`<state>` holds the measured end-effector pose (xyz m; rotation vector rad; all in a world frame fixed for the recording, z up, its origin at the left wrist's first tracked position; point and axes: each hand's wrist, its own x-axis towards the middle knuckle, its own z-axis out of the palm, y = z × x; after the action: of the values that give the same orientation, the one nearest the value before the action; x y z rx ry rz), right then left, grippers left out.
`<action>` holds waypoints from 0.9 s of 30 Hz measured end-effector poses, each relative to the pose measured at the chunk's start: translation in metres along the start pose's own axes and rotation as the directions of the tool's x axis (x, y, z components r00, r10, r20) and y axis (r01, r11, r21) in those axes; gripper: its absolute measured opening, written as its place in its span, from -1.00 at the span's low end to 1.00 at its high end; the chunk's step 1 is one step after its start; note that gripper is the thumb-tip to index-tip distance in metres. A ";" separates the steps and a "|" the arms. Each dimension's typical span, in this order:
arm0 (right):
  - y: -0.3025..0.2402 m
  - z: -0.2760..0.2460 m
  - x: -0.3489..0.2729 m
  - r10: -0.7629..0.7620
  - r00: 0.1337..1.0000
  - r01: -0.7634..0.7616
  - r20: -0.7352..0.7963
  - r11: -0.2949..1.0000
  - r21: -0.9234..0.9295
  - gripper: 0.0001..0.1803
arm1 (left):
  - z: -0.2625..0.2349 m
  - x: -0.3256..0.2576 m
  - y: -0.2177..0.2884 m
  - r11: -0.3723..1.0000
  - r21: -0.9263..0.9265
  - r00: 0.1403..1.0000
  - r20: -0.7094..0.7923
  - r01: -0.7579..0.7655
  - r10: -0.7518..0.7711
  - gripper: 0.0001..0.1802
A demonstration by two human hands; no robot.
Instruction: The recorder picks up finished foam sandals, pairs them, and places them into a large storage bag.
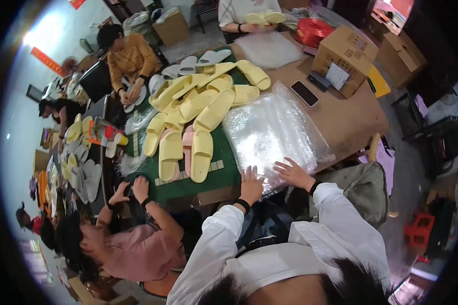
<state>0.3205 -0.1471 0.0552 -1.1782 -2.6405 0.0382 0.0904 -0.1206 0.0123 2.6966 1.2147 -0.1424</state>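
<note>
A stack of clear plastic bags (269, 127) lies on the table in front of me, shiny with reflected light. Near its front edge my left hand (252, 186) rests with fingers stretched forward. My right hand (295, 175) lies flat on the same bags, a little to the right, fingers spread. Neither hand holds anything. Just left of the bags is a heap of yellow slippers (213, 110); two pairs stand at its near side, with pink slippers (188, 140) partly hidden among them. Grey slippers (188, 65) show at the heap's far side.
A phone (305, 94) lies beyond the bags, near a cardboard box (345, 58) and a red roll of twine (314, 32). Co-workers sit left and across, one in a pink top (142, 249) close by. A grey sack (359, 193) hangs at my right.
</note>
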 end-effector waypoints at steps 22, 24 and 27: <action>0.004 -0.007 -0.008 -0.266 0.860 0.228 0.435 0.964 0.137 -0.35 | -0.005 -0.030 0.009 0.999 -0.026 0.991 0.132 -0.023 0.026 -0.56; -0.007 -0.017 -0.002 -0.266 0.902 0.231 0.339 0.963 0.139 -0.32 | 0.001 -0.030 0.010 0.996 -0.065 0.997 0.037 -0.060 0.063 -0.46; -0.010 0.010 -0.001 -0.036 0.979 0.014 0.198 0.994 0.112 -0.31 | 0.014 -0.026 0.010 0.979 -0.196 0.998 -0.040 -0.047 0.040 -0.49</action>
<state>0.3112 -0.1534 0.0462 -1.1591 -2.7836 0.3093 0.0800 -0.1489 0.0041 2.5613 1.1145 0.0313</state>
